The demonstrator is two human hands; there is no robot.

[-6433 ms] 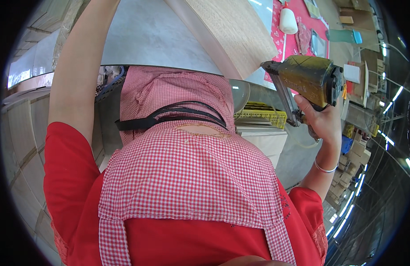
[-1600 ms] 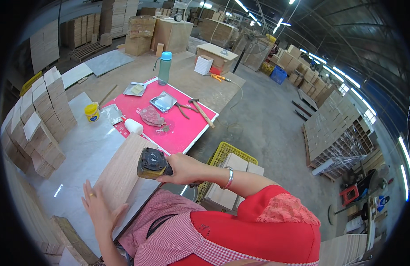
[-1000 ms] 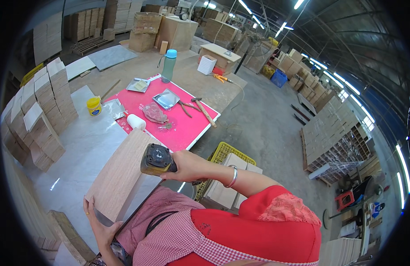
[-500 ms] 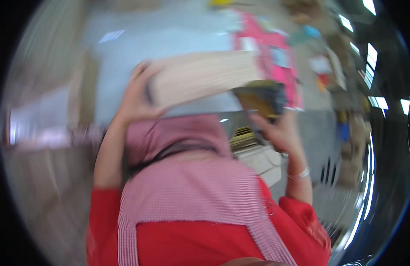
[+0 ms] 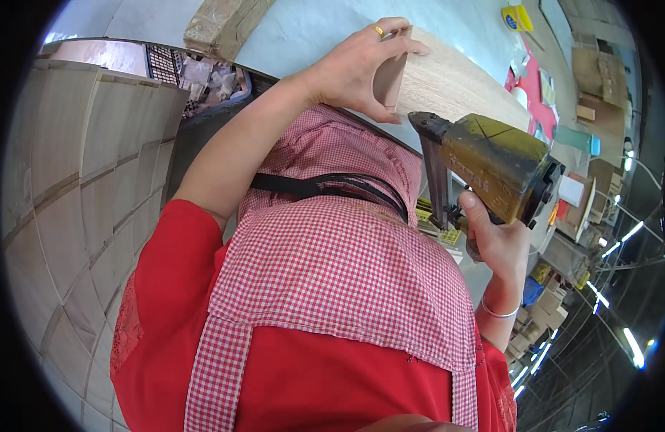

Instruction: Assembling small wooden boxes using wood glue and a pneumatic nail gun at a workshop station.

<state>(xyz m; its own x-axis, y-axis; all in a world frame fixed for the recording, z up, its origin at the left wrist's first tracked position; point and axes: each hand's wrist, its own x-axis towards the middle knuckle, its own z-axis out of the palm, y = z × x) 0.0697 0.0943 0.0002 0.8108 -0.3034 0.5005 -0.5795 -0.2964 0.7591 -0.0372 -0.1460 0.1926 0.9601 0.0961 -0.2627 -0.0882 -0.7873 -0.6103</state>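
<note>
Compared with half a second earlier: blur gone, view steady; wooden board (image 5: 455, 83) now sits higher, nail gun (image 5: 494, 169) swung in beneath its near end. Left hand (image 5: 358, 68): grip closed over corner of board, fingers wrapped on small wooden block (image 5: 390, 79) held against board edge. Right hand (image 5: 494, 241): grip closed around nail gun handle, nose pointing up, just below block. Board lies on pale counter (image 5: 304, 29). Pink mat (image 5: 545, 93) beyond. Stacked wooden panels (image 5: 80, 173) at left.
</note>
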